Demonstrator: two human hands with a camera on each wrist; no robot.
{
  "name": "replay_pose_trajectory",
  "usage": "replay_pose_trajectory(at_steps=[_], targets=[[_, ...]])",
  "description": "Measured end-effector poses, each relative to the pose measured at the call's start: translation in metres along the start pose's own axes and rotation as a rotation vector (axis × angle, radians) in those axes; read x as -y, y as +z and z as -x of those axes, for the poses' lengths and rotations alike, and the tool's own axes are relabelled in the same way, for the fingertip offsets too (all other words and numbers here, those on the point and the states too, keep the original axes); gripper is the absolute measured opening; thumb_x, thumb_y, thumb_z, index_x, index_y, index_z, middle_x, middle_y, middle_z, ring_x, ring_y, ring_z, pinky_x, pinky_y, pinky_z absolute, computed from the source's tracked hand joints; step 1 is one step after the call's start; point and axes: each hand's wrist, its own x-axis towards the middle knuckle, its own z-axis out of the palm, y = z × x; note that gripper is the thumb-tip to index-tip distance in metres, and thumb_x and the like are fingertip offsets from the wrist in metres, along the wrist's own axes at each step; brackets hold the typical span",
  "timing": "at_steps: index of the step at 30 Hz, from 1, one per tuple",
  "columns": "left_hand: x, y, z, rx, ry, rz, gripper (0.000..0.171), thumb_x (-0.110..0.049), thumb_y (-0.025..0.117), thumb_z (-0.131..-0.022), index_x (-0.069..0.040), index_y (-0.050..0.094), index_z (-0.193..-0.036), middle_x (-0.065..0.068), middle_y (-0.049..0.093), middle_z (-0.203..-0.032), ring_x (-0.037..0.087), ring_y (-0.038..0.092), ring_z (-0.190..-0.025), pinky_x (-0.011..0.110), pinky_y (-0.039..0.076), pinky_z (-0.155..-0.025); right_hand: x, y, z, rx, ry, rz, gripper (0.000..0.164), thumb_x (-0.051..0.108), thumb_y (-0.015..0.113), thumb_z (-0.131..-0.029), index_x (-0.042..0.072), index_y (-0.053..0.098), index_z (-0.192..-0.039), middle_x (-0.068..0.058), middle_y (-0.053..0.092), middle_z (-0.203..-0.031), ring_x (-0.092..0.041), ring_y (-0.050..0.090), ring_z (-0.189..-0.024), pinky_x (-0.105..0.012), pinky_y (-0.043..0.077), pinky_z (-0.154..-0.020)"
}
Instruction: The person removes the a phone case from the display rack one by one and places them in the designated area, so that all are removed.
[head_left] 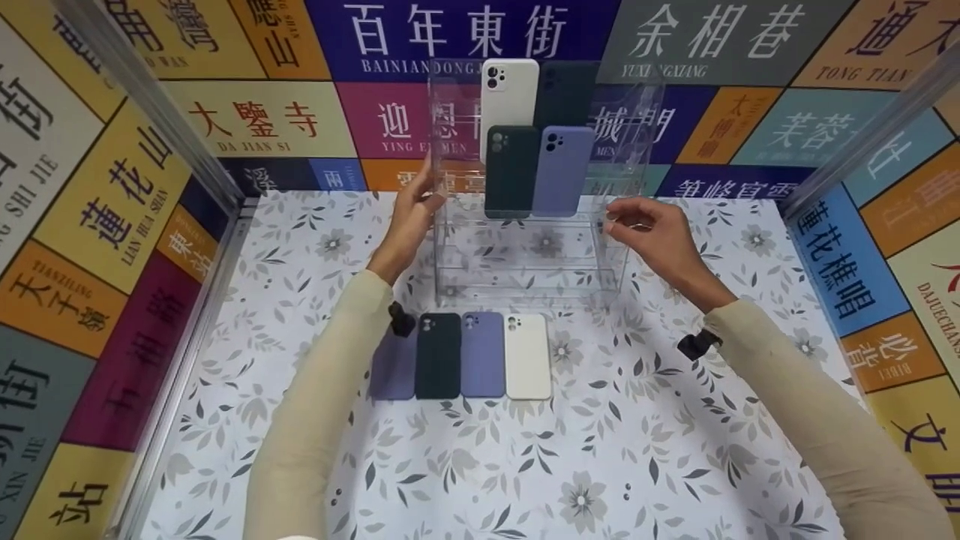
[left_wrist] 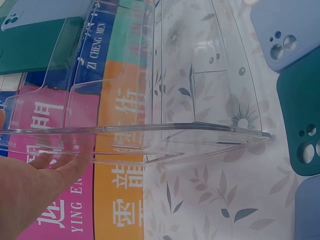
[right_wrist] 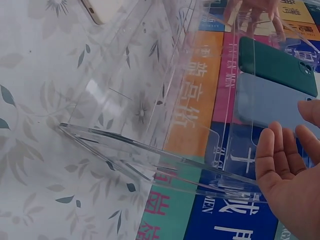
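- Head view: hands are reaching to a clear plastic stand (head_left: 529,247) that is sitting near the back edge of the table (head_left: 675,450). The left hand (head_left: 411,217) is pressing flat, straight fingers against the stand's left side. The right hand (head_left: 656,236) is sitting at the right side with fingers loosely bent; whether it is touching, I cannot tell here. One hand on each side looks like a way of keeping the stand steady. Four phone cases, white (head_left: 508,94), dark (head_left: 566,94), green (head_left: 511,171) and purple (head_left: 562,171), are leaning upright in the stand so their backs are showing. Four more cases (head_left: 469,355) are lying flat in a row in front of it.
- Left wrist view: the left palm (left_wrist: 35,192) is lying open against the clear wall (left_wrist: 150,135), holding nothing.
- Right wrist view: the right hand's fingers (right_wrist: 280,155) are open and straight, just beside the stand's edge, gripping nothing.
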Motion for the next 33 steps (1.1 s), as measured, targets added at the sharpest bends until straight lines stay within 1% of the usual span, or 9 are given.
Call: replay_pose_trajectory(at_steps=[3,7,9,13,18,22,27,30,33], targets=[[0.001,-0.001,0.001,0.003,-0.005,0.007,0.074,-0.009,0.052,-0.111,-0.032,0.024,-0.176,0.003,0.042,-0.175,0.026,0.045,-0.155,0.052,0.039,-0.126,0.002,0.000,-0.005,-0.004,0.012,0.012,0.031,0.017,0.080,-0.103,0.006,0.079,-0.132,-0.015,0.075,-0.125,-0.012,0.071,-0.105,-0.021,0.055,-0.095],[0.001,-0.002,0.001,0.001,0.001,0.009,0.073,-0.010,0.051,-0.112,-0.032,0.025,-0.176,0.003,0.043,-0.174,0.025,0.047,-0.152,0.055,0.039,-0.126,0.007,0.000,-0.015,-0.018,-0.002,0.034,0.030,0.017,0.080,-0.103,0.007,0.079,-0.131,-0.013,0.076,-0.124,-0.012,0.071,-0.105,-0.021,0.055,-0.094],[0.000,-0.003,0.002,0.001,0.004,0.000,0.073,-0.011,0.051,-0.112,-0.033,0.024,-0.176,0.003,0.044,-0.173,0.028,0.049,-0.149,0.055,0.040,-0.124,0.010,0.000,-0.021,-0.029,-0.006,0.031,0.029,0.017,0.080,-0.102,0.007,0.079,-0.130,-0.011,0.076,-0.123,-0.012,0.071,-0.104,-0.021,0.055,-0.094],[-0.001,-0.001,0.003,-0.001,0.002,-0.011,0.075,-0.010,0.052,-0.111,-0.034,0.024,-0.176,0.004,0.045,-0.172,0.030,0.050,-0.146,0.051,0.044,-0.121,0.015,0.000,-0.032,-0.052,-0.011,0.008,0.027,0.018,0.081,-0.102,0.007,0.080,-0.127,-0.007,0.077,-0.118,-0.013,0.072,-0.101,-0.023,0.056,-0.091],[-0.001,0.000,0.003,-0.005,-0.002,-0.010,0.074,-0.010,0.052,-0.112,-0.031,0.024,-0.177,0.005,0.044,-0.173,0.027,0.049,-0.149,0.054,0.041,-0.124,0.020,0.001,-0.045,-0.066,-0.038,-0.009,0.027,0.018,0.081,-0.102,0.010,0.081,-0.127,-0.004,0.077,-0.114,-0.014,0.074,-0.098,-0.024,0.057,-0.091],[0.000,-0.001,0.003,-0.010,0.002,-0.010,0.073,-0.011,0.053,-0.112,-0.029,0.025,-0.177,0.007,0.045,-0.172,0.026,0.048,-0.152,0.055,0.039,-0.126,0.027,0.002,-0.055,-0.063,-0.031,-0.025,0.029,0.019,0.081,-0.102,0.010,0.080,-0.130,-0.008,0.077,-0.118,-0.016,0.074,-0.100,-0.025,0.057,-0.093],[0.001,-0.001,0.002,-0.001,-0.001,-0.005,0.072,-0.013,0.052,-0.112,-0.032,0.025,-0.177,0.004,0.045,-0.173,0.028,0.046,-0.154,0.054,0.038,-0.126,0.038,0.002,-0.066,-0.086,-0.017,-0.019,0.036,0.023,0.082,-0.102,0.008,0.078,-0.134,-0.007,0.076,-0.123,-0.016,0.071,-0.108,-0.025,0.057,-0.095],[0.001,0.000,0.002,0.006,-0.002,-0.005,0.072,-0.015,0.053,-0.113,-0.032,0.024,-0.177,0.003,0.044,-0.173,0.027,0.045,-0.155,0.054,0.038,-0.127,0.044,0.001,-0.071,-0.113,-0.031,-0.008,0.036,0.022,0.083,-0.101,0.008,0.078,-0.134,-0.008,0.076,-0.125,-0.016,0.071,-0.107,-0.025,0.056,-0.096],[0.000,-0.002,0.002,0.006,0.001,-0.003,0.072,-0.015,0.053,-0.113,-0.030,0.023,-0.177,0.005,0.042,-0.175,0.027,0.046,-0.155,0.055,0.038,-0.127,0.049,0.002,-0.076,-0.126,-0.029,-0.011,0.036,0.022,0.083,-0.101,0.009,0.078,-0.135,-0.010,0.075,-0.128,-0.016,0.072,-0.105,-0.024,0.056,-0.095]])
